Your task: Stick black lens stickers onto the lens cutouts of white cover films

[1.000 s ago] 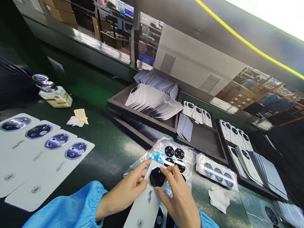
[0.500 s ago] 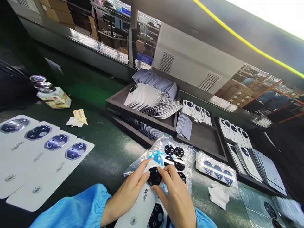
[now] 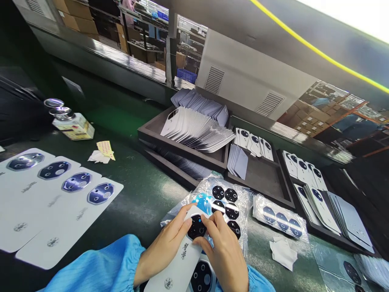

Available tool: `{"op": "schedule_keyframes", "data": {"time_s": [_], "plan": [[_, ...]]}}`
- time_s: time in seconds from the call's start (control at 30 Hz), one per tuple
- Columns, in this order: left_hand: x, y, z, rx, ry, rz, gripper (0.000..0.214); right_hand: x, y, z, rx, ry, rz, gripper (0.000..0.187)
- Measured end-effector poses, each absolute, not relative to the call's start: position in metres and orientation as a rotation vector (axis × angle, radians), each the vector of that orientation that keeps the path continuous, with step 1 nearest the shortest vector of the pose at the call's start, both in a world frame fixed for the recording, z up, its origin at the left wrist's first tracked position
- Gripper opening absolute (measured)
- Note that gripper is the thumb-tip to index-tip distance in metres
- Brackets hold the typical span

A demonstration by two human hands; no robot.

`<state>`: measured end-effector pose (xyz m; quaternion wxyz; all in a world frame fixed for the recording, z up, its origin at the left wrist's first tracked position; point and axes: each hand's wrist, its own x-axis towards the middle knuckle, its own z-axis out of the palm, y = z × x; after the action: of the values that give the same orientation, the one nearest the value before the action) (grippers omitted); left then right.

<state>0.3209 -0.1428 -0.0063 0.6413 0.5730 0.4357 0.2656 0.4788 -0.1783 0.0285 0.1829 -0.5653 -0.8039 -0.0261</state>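
Note:
A white phone back panel [image 3: 174, 267] with dark lettering and a round emblem lies tilted between my two hands at the bottom middle. My left hand [image 3: 170, 239] is closed around its left edge, the thumb beside the black camera cover [image 3: 196, 226] near the panel's top. On the other side my right hand [image 3: 223, 247] pinches that cover's right edge between thumb and fingers. A small blue dot marks the cover. Below the panel, partly hidden by it and my right hand, is another panel with a large black camera cover [image 3: 201, 276].
Bagged black camera covers [image 3: 231, 194] lie just beyond my hands, with a wrapped pack [image 3: 281, 219] to their right. Dark trays [image 3: 185, 142] of panels stand behind. Several finished-looking panels [image 3: 60, 219] lie at left, near a white bottle [image 3: 74, 126]. A crumpled wipe [image 3: 283, 252] sits at right.
The view has shifted slightly, so the surroundings appear a little farther right. Both hands keep almost the same grip on the panel and its camera cover.

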Motion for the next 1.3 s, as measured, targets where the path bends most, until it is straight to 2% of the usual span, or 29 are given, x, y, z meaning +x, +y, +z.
{"op": "schedule_keyframes", "data": {"time_s": [0.63,0.83,0.97,1.13,1.3], "plan": [[0.32,-0.14,-0.005,1.346,0.923,0.611,0.048,0.483,-0.173,0.028,-1.613,-2.242,0.109,0.017],[0.319,-0.138,-0.001,1.349,0.935,0.649,0.044,0.49,-0.173,0.028,-1.55,-1.983,0.167,0.02],[0.319,-0.137,0.002,1.322,0.926,0.707,0.039,0.496,-0.182,0.028,-1.604,-1.657,0.41,0.023],[0.318,-0.14,-0.001,1.312,0.952,0.693,0.041,0.484,-0.197,0.015,-1.552,-1.102,1.088,0.043],[0.319,-0.141,-0.002,1.327,0.962,0.694,0.044,0.471,-0.199,0.009,-1.424,-0.858,1.245,0.038]]}}
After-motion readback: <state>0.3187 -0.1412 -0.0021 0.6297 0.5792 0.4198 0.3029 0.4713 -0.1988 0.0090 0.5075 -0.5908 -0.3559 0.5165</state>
